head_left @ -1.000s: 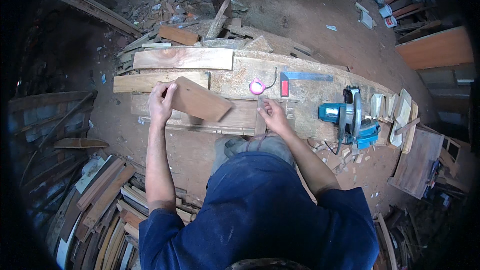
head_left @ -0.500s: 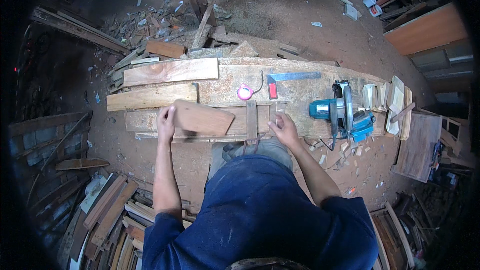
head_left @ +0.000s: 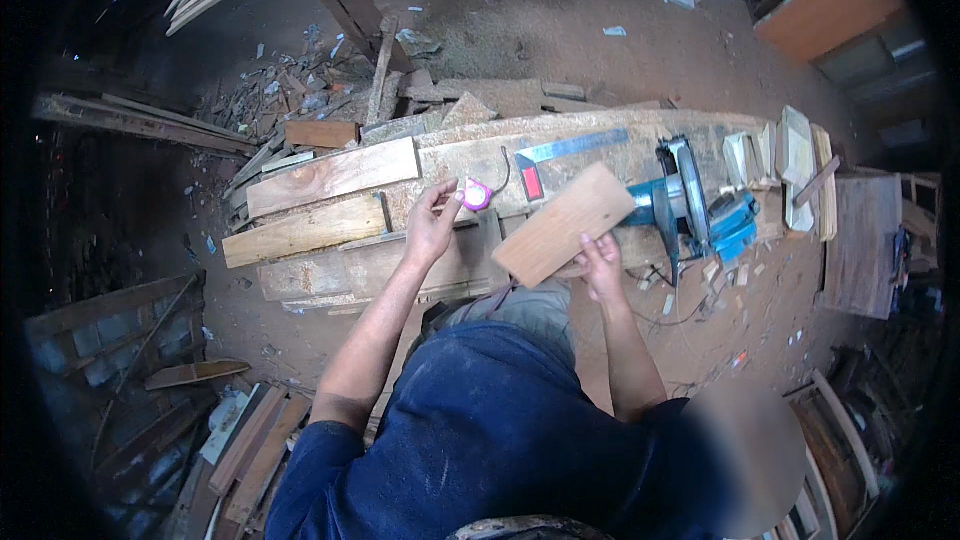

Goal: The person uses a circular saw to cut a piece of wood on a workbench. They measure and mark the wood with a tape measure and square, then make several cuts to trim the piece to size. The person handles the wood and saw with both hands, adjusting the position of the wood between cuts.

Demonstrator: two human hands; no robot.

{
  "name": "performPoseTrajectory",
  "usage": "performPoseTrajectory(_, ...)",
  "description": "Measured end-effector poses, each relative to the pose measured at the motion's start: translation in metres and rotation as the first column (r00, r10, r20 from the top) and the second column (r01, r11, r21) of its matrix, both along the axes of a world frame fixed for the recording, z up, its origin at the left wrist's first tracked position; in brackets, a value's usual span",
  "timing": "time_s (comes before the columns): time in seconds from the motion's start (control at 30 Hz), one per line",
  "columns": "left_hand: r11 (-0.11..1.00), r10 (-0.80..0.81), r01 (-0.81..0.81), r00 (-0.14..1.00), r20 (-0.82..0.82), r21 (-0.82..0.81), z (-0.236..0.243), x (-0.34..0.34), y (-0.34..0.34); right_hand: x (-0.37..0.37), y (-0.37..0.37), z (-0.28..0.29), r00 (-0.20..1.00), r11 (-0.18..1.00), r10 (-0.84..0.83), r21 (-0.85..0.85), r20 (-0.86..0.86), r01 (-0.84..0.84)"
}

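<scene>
My right hand [head_left: 602,268] grips the lower right edge of a short wooden board [head_left: 565,225], which is held up at a slant above the workbench [head_left: 450,145]. My left hand [head_left: 430,225] reaches over the bench with thumb and forefinger apart, their tips at the left side of a pink tape measure [head_left: 476,196]. Whether they touch it, I cannot tell. A try square [head_left: 570,147] with a red-marked handle lies beyond the board. Right of the board stands a teal circular saw [head_left: 690,205], partly behind the board's corner.
Two pale planks [head_left: 335,178] lie on the bench's left side. Wood blocks [head_left: 795,175] stand at its right end. Offcuts are scattered on the floor [head_left: 700,315] below the saw, where a cord runs. Stacked boards [head_left: 255,455] lie at lower left.
The board has passed from my left hand to my right, moving rightward and turning. My left hand has moved right, to the tape measure. The whole view has tilted somewhat.
</scene>
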State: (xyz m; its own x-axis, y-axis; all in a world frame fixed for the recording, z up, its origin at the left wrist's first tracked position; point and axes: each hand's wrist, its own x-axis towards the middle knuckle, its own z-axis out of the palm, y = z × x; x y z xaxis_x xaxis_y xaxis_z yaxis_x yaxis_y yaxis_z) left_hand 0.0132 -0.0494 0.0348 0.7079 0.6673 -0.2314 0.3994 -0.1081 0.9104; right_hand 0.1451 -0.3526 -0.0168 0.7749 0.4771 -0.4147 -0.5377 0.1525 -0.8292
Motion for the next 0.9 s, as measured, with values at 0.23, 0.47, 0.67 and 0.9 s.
performPoseTrajectory(0.23, 0.986, -0.049, 0.022, 0.986, -0.160, -0.166, -0.070, -0.039, -0.021, -0.015, -0.045, -0.040, 0.924, 0.943, -0.330, -0.118, -0.192, 0.312)
performPoseTrajectory(0.47, 0.979, -0.034, -0.013, 0.974, -0.222, -0.205, -0.085, -0.050, -0.036, -0.032, -0.014, -0.084, 0.898, 0.961, -0.253, 0.009, -0.360, 0.275)
performPoseTrajectory(0.67, 0.927, 0.035, -0.188, 0.905, -0.423, -0.326, -0.112, -0.059, -0.062, -0.052, 0.001, -0.110, 0.860, 0.984, -0.116, 0.058, -0.498, 0.167)
performPoseTrajectory(0.9, 0.948, 0.014, -0.091, 0.969, -0.249, -0.303, -0.160, -0.055, -0.077, -0.038, -0.017, -0.118, 0.851, 0.999, 0.051, 0.020, -0.523, -0.048)
